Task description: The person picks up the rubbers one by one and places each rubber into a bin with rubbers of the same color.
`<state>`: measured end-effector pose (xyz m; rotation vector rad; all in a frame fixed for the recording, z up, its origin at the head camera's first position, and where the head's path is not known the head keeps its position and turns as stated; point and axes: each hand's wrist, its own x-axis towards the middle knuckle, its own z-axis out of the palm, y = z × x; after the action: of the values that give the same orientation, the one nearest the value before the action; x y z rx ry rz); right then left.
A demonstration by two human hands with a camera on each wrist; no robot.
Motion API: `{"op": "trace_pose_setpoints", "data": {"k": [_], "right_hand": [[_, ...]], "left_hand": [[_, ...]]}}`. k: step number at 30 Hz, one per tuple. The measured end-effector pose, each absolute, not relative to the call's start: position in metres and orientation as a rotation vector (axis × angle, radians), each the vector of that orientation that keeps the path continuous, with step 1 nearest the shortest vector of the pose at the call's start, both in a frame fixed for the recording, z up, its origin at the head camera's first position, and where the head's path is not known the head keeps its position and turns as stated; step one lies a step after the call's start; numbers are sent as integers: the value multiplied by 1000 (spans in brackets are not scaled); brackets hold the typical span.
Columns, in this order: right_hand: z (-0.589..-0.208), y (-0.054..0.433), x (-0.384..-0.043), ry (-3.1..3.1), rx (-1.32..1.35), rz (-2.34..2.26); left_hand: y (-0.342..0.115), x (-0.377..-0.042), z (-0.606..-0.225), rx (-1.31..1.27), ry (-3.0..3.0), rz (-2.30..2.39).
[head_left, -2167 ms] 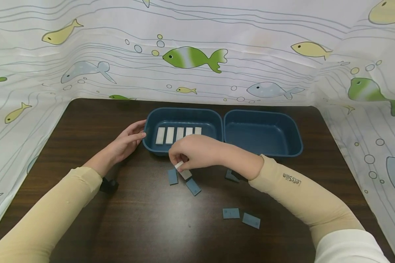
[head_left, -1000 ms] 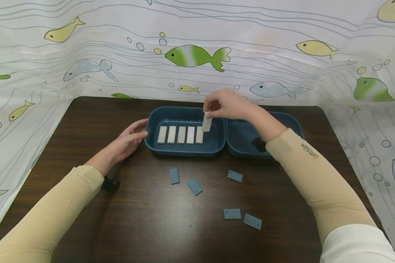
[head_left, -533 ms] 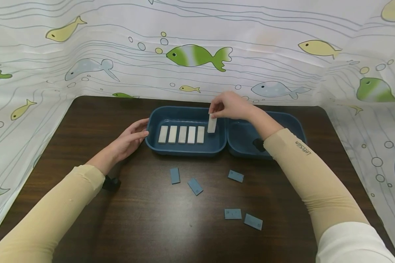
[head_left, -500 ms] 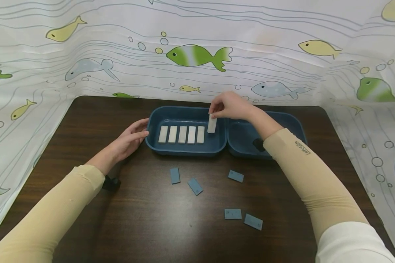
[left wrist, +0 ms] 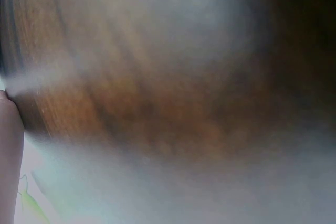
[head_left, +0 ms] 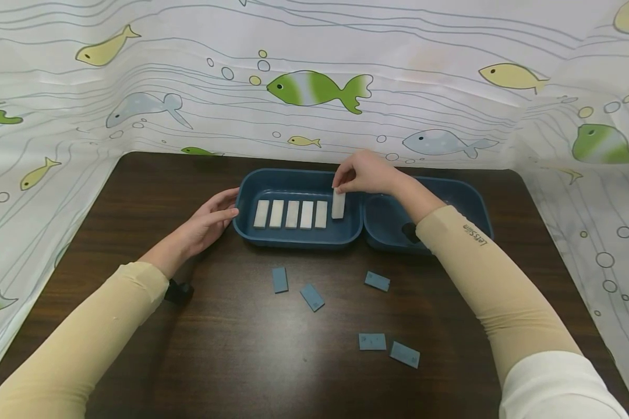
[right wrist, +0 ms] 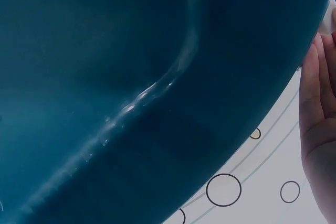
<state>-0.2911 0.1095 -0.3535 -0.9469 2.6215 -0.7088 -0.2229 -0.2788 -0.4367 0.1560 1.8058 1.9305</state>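
Note:
My right hand (head_left: pixel 369 173) pinches a white rectangular tile (head_left: pixel 338 205) by its top end, tilted inside the left blue tray (head_left: pixel 293 240). Its lower end is at or near the tray floor; whether it touches, I cannot tell. To its left, several similar white tiles (head_left: pixel 292 214) lie in one row. My left hand (head_left: pixel 201 226) rests against the tray's left end, thumb and fingers lying on the outer wall without curling round it. In the right wrist view the right hand (right wrist: pixel 320 114) shows at the edge, with the held tile mostly out of sight.
Beside the left tray stands a second blue tray (head_left: pixel 477 209), partly covered by the right forearm. Several blue rectangular tiles, such as one blue tile (head_left: pixel 312 297), lie scattered on the dark wooden table (head_left: pixel 230 349). A fish-patterned white sheet (head_left: pixel 424 46) surrounds the table's back and sides.
My right hand has carried the white tile from the table in front into the left tray, shifted it right past the row, then lowered it. My left hand stays against the tray.

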Motion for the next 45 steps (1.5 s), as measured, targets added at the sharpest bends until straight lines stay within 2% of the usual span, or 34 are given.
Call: {"op": "trace_pose_setpoints", "data": {"k": [45], "right_hand": [[-362,104,-286,2568,-1085,-542]], "left_hand": [[-277,-222,-434,118,1807,1929]]}}
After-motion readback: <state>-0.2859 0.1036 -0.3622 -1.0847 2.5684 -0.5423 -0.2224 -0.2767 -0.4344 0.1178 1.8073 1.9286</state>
